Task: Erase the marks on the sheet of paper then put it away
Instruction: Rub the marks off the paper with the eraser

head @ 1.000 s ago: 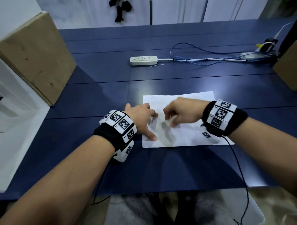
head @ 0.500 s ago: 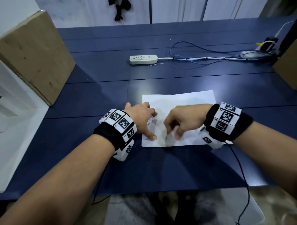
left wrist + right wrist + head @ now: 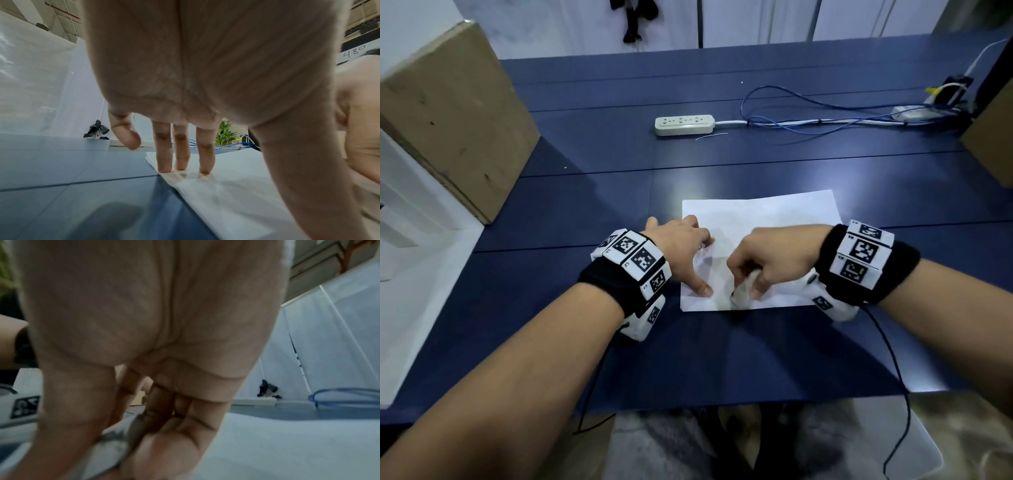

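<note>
A white sheet of paper lies flat on the dark blue table. My left hand presses its left edge down with straight fingers, thumb spread toward the near edge. My right hand pinches a small white eraser, smudged grey, between thumb and curled fingers. The eraser touches the paper near its front edge. No marks on the sheet are plain to see.
A white power strip with blue and white cables lies farther back. A cardboard box stands at the left, another brown box at the right edge. The table's front edge is close to my forearms.
My right hand has pulled the eraser back toward me, from mid-sheet to the paper's front edge. The left hand has stayed in place on the paper.
</note>
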Tool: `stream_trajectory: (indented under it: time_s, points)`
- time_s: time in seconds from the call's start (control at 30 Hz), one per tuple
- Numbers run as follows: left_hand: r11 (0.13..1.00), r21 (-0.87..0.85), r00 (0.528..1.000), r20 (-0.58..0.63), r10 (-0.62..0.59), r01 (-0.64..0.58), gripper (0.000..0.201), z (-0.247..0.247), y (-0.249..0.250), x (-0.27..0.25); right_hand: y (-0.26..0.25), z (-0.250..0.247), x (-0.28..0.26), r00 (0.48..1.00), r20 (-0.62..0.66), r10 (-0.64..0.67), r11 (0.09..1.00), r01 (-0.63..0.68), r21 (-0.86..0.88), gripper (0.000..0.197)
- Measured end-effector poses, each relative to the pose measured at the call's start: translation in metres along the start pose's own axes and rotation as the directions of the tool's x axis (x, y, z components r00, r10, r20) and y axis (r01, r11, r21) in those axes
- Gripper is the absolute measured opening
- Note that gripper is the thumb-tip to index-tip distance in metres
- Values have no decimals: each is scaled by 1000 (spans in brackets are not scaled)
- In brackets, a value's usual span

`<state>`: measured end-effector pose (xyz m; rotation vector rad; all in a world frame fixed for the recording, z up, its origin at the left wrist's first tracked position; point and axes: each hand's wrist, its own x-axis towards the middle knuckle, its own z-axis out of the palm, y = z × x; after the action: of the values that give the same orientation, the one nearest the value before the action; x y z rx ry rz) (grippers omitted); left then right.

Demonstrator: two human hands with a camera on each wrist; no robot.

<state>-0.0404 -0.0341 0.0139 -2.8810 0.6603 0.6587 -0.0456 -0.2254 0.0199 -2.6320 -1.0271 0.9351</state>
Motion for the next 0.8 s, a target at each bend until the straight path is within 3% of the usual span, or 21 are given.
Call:
stream_trajectory:
  time_s: [0.07,0.13,0.2,0.27,0.33,0.4,0.5,0.57,0.63,0.7,0.8]
  points:
    - [1000,8,1000,-2,-2,2,96,-1,1,0,6,-10,8,981,-181,65,996,-75,-50,14]
    - [1000,9,1000,-6,-12,12,95,-2,2,0,16,-22,15,921,-343,186,980,-199,-2,15]
    - [1000,13,1000,-10,-17,18,94,-1,1,-1,24,-24,17,900,-378,217,973,-230,11,18]
    - [1000,16,1000,-5,-16,16,95,-1,1,-1,21,-17,10,943,-304,134,989,-148,-23,14]
    - [1000,26,1000,7,-12,12,96,-2,1,0,12,-6,2,989,-147,36,999,-34,13,15]
    - [999,35,1000,21,-9,8,95,-4,2,1,8,-3,0,999,-49,-5,998,8,68,16]
    - [999,31,1000,26,-12,11,90,-7,4,3,17,-17,12,981,-181,72,997,-76,-11,17]
    - [1000,25,999,29,-19,18,90,-8,5,3,25,-26,18,929,-323,181,981,-192,-2,20]
    - [999,32,1000,26,-18,17,91,-6,4,3,28,-23,19,902,-384,196,978,-207,13,17]
    - [999,36,1000,27,-11,10,91,-4,3,2,21,-16,10,949,-297,103,994,-106,6,13]
    - [999,49,999,38,-1,-1,92,-4,3,2,6,-2,-2,1000,-16,11,999,-11,46,19]
